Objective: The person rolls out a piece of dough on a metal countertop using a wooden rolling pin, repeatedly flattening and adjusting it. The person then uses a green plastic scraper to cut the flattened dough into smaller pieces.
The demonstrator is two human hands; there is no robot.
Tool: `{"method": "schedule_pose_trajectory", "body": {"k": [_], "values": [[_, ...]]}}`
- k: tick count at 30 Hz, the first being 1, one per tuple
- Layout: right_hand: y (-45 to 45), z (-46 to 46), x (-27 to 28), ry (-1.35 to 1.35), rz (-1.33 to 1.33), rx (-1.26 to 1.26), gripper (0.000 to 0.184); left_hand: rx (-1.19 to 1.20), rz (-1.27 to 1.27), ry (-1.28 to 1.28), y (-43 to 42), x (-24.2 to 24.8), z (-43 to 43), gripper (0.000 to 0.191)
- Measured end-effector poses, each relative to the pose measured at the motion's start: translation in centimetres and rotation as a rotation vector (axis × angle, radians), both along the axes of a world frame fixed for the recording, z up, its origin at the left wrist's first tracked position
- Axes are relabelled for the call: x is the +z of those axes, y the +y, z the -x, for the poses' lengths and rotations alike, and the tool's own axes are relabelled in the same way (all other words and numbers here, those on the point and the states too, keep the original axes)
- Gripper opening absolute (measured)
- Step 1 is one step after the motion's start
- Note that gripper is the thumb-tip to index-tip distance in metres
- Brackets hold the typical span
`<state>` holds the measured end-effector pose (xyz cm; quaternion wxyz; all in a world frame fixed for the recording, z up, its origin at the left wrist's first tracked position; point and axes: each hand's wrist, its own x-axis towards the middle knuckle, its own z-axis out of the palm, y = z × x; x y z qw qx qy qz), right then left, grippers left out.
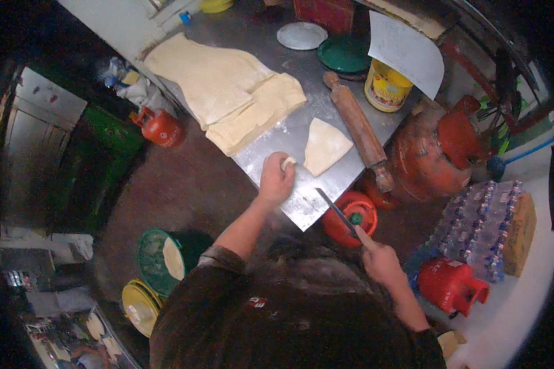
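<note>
Over the near end of the metal table, my left hand grips a small piece of dough. My right hand holds a long knife by its handle, the blade angled toward the table's near corner and apart from any dough. A flat, roughly triangular piece of dough lies to the right of my left hand. Farther up the table, a large rolled-out sheet of dough spreads out, its near end layered in folds. A wooden rolling pin rests along the right edge.
A yellow tub under a paper sheet, a green lid and a pale round lid stand toward the back. Red gas cylinders surround the table. On the left floor sits a green bucket holding dough.
</note>
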<state>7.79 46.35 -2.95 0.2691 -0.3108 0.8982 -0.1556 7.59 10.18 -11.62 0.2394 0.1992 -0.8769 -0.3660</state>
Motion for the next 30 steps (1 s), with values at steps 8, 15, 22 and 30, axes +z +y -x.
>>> {"method": "schedule_pose_trajectory", "body": {"k": [8,15,22,30], "values": [[3.4,0.9,0.4,-0.008,0.588,-0.739,0.059,0.236,-1.336,0.098,-4.5,3.8,7.6,0.036],[3.4,-0.2,1.7,0.144,0.583,-0.736,0.06,-0.102,-0.401,0.028,-7.5,6.9,21.0,0.052],[-3.7,-1.6,2.0,0.195,0.598,-0.695,0.059,-0.772,0.645,-0.275,-3.4,2.0,10.3,0.072],[-15.3,9.3,1.3,0.274,0.284,-0.437,0.051,-0.831,0.515,-0.297,-4.9,0.4,8.3,0.066]]}}
